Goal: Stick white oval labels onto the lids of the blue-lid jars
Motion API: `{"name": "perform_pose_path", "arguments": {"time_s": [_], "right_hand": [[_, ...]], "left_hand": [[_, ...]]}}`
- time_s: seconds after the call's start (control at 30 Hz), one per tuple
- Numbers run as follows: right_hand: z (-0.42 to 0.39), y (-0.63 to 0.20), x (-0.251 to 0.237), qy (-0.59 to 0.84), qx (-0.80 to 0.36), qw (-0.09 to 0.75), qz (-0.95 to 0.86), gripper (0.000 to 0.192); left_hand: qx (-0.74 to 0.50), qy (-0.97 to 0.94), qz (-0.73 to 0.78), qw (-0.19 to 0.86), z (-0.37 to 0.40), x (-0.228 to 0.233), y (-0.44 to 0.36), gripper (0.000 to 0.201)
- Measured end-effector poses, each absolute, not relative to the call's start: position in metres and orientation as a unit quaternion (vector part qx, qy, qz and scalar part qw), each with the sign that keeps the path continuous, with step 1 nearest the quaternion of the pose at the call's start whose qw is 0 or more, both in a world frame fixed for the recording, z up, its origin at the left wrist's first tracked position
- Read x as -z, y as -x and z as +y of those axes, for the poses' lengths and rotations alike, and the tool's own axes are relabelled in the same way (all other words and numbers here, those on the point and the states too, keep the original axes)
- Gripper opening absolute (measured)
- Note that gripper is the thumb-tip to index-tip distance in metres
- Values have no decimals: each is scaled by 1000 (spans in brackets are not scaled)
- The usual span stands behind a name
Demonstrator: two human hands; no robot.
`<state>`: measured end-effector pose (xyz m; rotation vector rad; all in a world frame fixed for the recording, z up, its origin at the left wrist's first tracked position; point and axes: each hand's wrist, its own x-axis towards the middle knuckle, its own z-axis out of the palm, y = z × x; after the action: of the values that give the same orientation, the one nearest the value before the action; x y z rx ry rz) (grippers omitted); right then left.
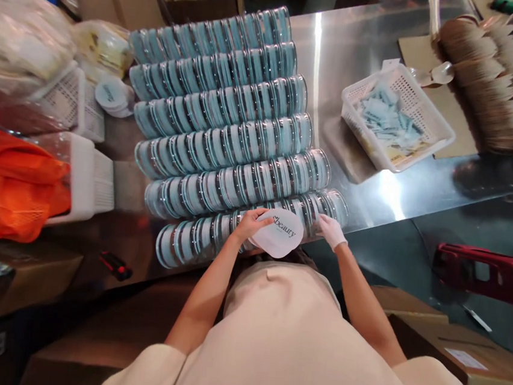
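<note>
My left hand (253, 224) holds a small stack of round white labels (281, 233) printed with the word "beauty", right at the table's near edge. My right hand (331, 230), in a white glove, rests on the right end of the nearest row of clear round lidded containers (318, 207). Several rows of these containers (227, 123), each with a pale blue insert, lie overlapped like shingles across the steel table (353, 38).
A white basket (443, 135) of pale blue sachets stands to the right, with fanned wooden spoons (490, 76) behind it. On the left are more white labels (111, 95), white baskets (88, 179), an orange bag (7, 183) and plastic bags. Cardboard boxes (459, 351) and a red object (485, 272) lie below.
</note>
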<state>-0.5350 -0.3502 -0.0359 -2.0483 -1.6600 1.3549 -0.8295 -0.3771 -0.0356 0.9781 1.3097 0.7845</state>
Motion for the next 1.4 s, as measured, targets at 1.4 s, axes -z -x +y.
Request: {"name": "perform_pose_path", "arguments": {"time_s": [1.4], "right_hand": [[-375, 583, 54, 567, -703, 147, -404, 57]], "left_hand": [[-320, -452, 551, 624, -401, 47, 880, 56]]}}
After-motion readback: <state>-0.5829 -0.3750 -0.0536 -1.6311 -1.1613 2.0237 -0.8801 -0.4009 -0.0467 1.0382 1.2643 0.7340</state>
